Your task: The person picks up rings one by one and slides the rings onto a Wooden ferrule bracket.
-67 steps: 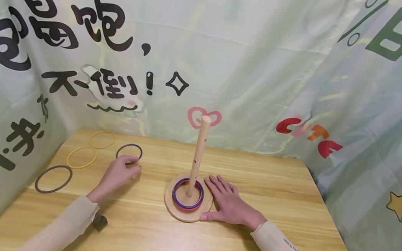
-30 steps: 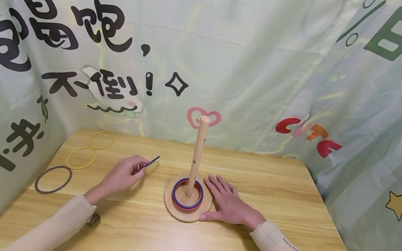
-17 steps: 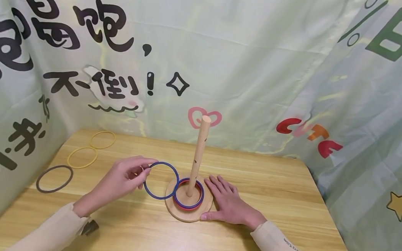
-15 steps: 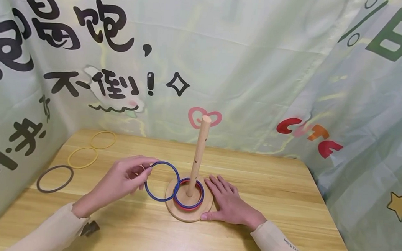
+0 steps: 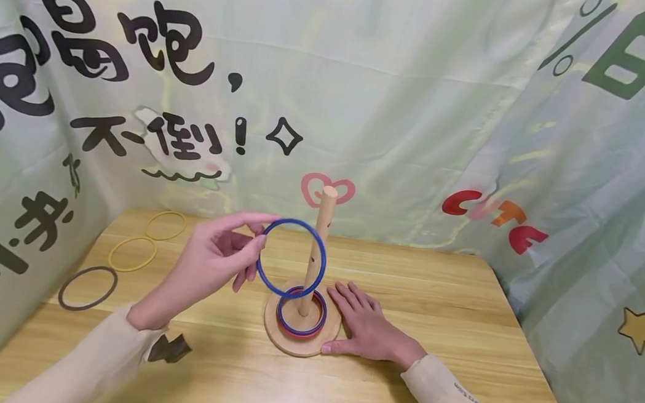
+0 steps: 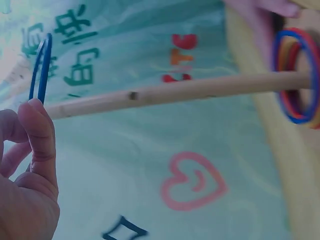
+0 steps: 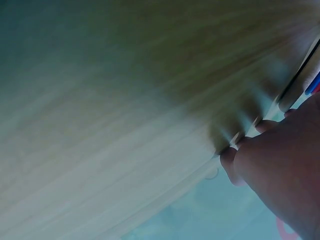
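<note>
Thumb and fingers of my left hand [image 5: 214,256] pinch a blue ring [image 5: 324,260] by its left edge, tilted up off the table. In the head view the ring overlaps the upright wooden post [image 5: 326,217]; in the left wrist view it is near the post's top end. The post rises from a round wooden base [image 5: 299,349]. Around its foot lie stacked rings, a blue ring [image 5: 279,315] on top and a red ring [image 5: 299,335] below. My right hand [image 5: 370,329] lies with fingers spread, thumb and fingertips at the base's right edge.
At the table's left are a grey ring [image 5: 74,308], a yellow ring [image 5: 127,270] and another yellow ring [image 5: 159,239] farther back. A printed cloth [image 5: 404,139] hangs behind and along both sides of the wooden table [image 5: 433,294].
My left hand has picked the dark blue ring off the table, brought it rightward, turned it and raised it to the post. My right hand has stayed at the base.
</note>
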The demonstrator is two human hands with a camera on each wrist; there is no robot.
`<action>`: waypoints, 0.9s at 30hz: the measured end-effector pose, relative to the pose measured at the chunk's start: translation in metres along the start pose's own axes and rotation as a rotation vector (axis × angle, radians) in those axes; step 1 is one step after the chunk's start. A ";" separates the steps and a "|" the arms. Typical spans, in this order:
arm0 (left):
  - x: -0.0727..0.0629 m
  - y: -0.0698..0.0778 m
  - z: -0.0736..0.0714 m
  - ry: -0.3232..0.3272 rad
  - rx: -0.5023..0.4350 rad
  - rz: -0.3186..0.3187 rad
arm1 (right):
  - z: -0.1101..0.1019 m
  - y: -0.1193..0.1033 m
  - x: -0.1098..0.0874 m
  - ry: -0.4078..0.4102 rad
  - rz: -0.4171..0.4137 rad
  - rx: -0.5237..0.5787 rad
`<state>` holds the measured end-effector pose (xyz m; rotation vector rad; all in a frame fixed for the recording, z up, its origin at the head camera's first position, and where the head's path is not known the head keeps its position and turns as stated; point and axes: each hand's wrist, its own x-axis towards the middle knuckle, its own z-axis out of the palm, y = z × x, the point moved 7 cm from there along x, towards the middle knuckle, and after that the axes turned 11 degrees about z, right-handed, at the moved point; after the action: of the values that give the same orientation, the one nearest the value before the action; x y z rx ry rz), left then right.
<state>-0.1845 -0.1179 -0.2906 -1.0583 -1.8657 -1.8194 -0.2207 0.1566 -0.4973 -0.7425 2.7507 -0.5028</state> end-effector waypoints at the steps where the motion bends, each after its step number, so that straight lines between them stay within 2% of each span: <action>1: 0.005 0.004 0.001 0.008 -0.008 0.017 | 0.000 0.000 0.000 0.000 -0.003 -0.001; 6: 0.032 0.015 0.006 0.057 -0.012 0.053 | 0.001 -0.001 0.002 -0.004 -0.007 -0.002; 10: 0.049 0.007 0.010 0.092 -0.054 0.006 | 0.001 -0.001 0.002 -0.009 -0.002 0.000; 13: 0.055 -0.003 0.012 0.112 -0.102 -0.049 | 0.002 -0.001 0.003 -0.013 -0.003 0.002; 18: 0.053 -0.022 0.016 0.105 -0.128 -0.129 | 0.002 -0.003 0.003 -0.006 -0.005 0.000; 27: 0.035 -0.049 0.022 0.049 -0.076 -0.261 | -0.002 -0.002 -0.001 -0.005 0.009 -0.002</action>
<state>-0.2364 -0.0827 -0.3043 -0.8173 -1.9969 -2.0544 -0.2195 0.1560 -0.4944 -0.7309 2.7489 -0.4949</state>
